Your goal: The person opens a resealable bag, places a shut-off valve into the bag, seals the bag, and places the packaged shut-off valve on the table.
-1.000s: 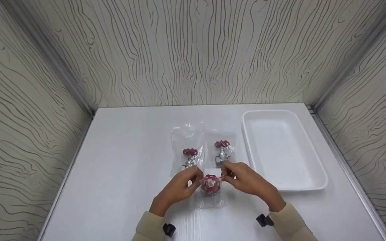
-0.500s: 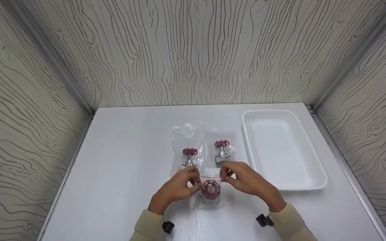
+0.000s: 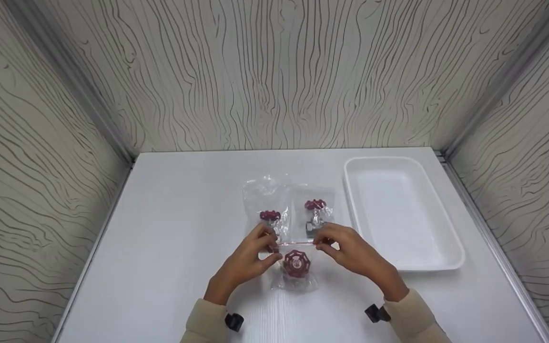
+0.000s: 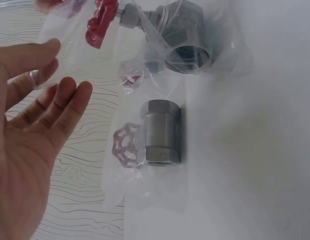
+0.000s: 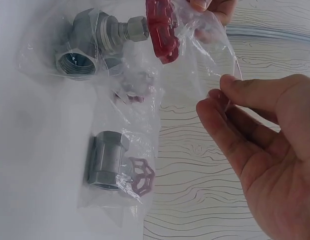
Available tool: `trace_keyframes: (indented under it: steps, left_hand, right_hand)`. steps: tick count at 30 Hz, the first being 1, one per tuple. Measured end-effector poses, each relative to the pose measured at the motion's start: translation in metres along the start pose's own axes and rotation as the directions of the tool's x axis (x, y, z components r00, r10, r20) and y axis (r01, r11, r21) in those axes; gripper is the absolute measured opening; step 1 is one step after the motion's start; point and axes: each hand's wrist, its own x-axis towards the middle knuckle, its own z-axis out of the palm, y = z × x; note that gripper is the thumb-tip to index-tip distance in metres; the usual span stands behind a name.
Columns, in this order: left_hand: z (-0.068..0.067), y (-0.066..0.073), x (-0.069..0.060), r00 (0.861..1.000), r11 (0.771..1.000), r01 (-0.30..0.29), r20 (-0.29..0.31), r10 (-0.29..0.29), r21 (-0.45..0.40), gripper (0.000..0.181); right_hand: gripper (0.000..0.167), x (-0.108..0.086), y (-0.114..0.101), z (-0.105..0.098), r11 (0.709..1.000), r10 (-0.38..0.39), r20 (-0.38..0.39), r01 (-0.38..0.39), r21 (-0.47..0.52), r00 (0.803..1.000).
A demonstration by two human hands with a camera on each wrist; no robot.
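A clear zip bag with a red seal line holds a metal valve with a red handwheel. My left hand holds the bag's left top corner, thumb and index finger on the film in the left wrist view. On the other side, my right hand pinches the right top corner between thumb and fingers. The seal line runs nearly straight between both hands. Just beyond lie two more bagged valves, the left one partly behind my left hand, the right one near my right fingertips.
A white rectangular tray stands on the white table to the right of the bags. Wood-patterned panels rise at the back and both sides.
Both hands have moved slightly forward with the bag. Its seal line, bunched earlier, is now stretched straighter, and the handwheel faces up more. The left thumb and fingers have spread a little.
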Motion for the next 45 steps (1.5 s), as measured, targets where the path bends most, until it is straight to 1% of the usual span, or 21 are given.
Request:
trace_keyframes:
  steps: [2,5,8,11,13,17,19,22,25,27,32,35,39,42,45]
  left_hand:
    - [-0.001,0.000,0.000,1.000,1.000,0.004,-0.016,-0.004,0.013,0.015]
    - [-0.001,0.001,0.002,0.999,0.998,0.036,-0.033,-0.035,0.043,0.013]
    - [0.000,0.003,0.004,0.997,0.994,0.072,-0.047,-0.069,0.077,0.012]
    - [0.000,0.005,0.006,0.995,0.992,0.090,-0.052,-0.086,0.092,0.011]
    - [0.000,0.005,0.006,0.995,0.991,0.090,-0.055,-0.085,0.099,0.012]
    - [0.001,0.006,0.005,0.997,0.989,0.065,-0.059,-0.057,0.133,0.013]
    - [0.001,0.005,0.005,0.998,0.987,0.049,-0.058,-0.040,0.156,0.012]
    - [0.000,0.004,0.006,0.998,0.984,0.030,-0.053,-0.021,0.174,0.012]
    - [-0.002,0.004,0.008,0.998,0.984,0.031,-0.054,-0.022,0.173,0.013]
    - [-0.004,0.004,0.008,0.998,0.986,0.043,-0.056,-0.034,0.161,0.015]
    - [-0.008,0.005,0.008,0.997,0.993,0.065,-0.048,-0.060,0.094,0.020]
    - [-0.009,0.005,0.007,0.997,0.995,0.075,-0.033,-0.072,0.067,0.021]
    - [-0.009,0.005,0.006,0.995,0.995,0.097,-0.023,-0.096,0.002,0.018]
    - [-0.009,0.006,0.005,0.994,0.993,0.099,-0.041,-0.102,-0.071,0.014]
    - [-0.011,0.008,0.005,0.994,0.991,0.070,-0.081,-0.079,-0.110,0.011]
  right_hand:
    - [0.014,0.000,-0.001,0.000,1.000,-0.009,-0.026,0.008,-0.014,1.000]
    - [0.015,0.001,-0.003,0.000,0.998,0.002,-0.052,-0.006,-0.061,0.999]
    - [0.012,0.001,-0.005,0.000,0.994,0.029,-0.052,-0.034,-0.105,0.998]
    - [0.011,0.001,-0.006,-0.001,0.994,0.049,-0.054,-0.054,-0.100,0.997]
    - [0.013,0.002,-0.006,-0.001,0.995,0.059,-0.052,-0.063,-0.071,0.997]
    - [0.018,0.004,-0.006,-0.002,0.998,0.066,-0.026,-0.066,-0.019,0.998]
    - [0.018,0.004,-0.005,-0.002,0.998,0.062,-0.014,-0.062,-0.012,0.998]
    - [0.017,0.004,-0.004,-0.002,0.998,0.056,-0.018,-0.056,-0.014,0.998]
    - [0.015,0.003,-0.003,-0.002,0.998,0.062,-0.028,-0.062,-0.012,0.998]
    - [0.014,0.003,-0.002,-0.002,0.997,0.075,-0.030,-0.075,-0.004,0.997]
    - [0.015,0.003,-0.002,-0.003,0.995,0.100,-0.047,-0.100,0.011,0.994]
    - [0.016,0.004,-0.002,-0.001,0.995,0.098,-0.077,-0.097,0.011,0.992]
    - [0.016,0.004,-0.002,0.000,0.995,0.096,-0.132,-0.096,0.007,0.987]
    - [0.016,0.005,-0.003,0.000,0.996,0.089,-0.174,-0.085,0.029,0.981]
    - [0.015,0.006,-0.004,-0.001,0.998,0.052,-0.213,-0.045,0.037,0.976]
